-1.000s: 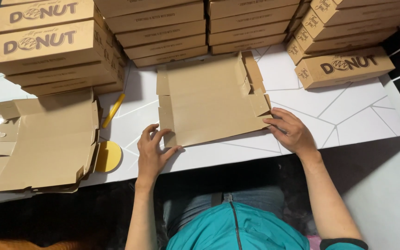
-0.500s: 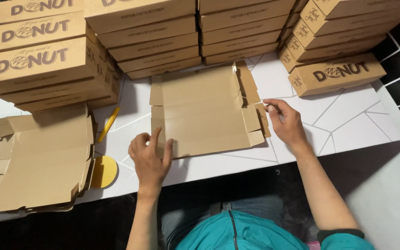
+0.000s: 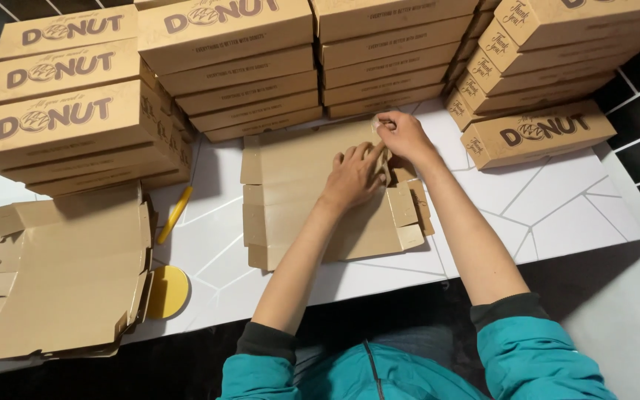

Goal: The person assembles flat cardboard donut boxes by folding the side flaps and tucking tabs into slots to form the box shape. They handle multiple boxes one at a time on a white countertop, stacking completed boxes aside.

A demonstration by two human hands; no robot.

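Note:
A flat, unfolded brown cardboard box blank (image 3: 298, 200) lies on the white table (image 3: 557, 215) in front of me. My left hand (image 3: 353, 178) presses flat on its upper right part, fingers spread. My right hand (image 3: 401, 133) pinches a flap at the blank's far right corner, close to the stacked boxes. Both hands are close together, and my arms reach forward in teal sleeves with dark cuffs.
Stacks of closed brown printed boxes (image 3: 238, 52) line the back of the table. A single closed box (image 3: 538, 133) sits at the right. A pile of flat blanks (image 3: 53, 274) lies at the left, with a yellow disc (image 3: 168, 290) and a yellow stick (image 3: 175, 215) beside it.
Both hands left the blank's near edge and sides. They moved up to its far right corner, the left hand crossing over onto the cardboard.

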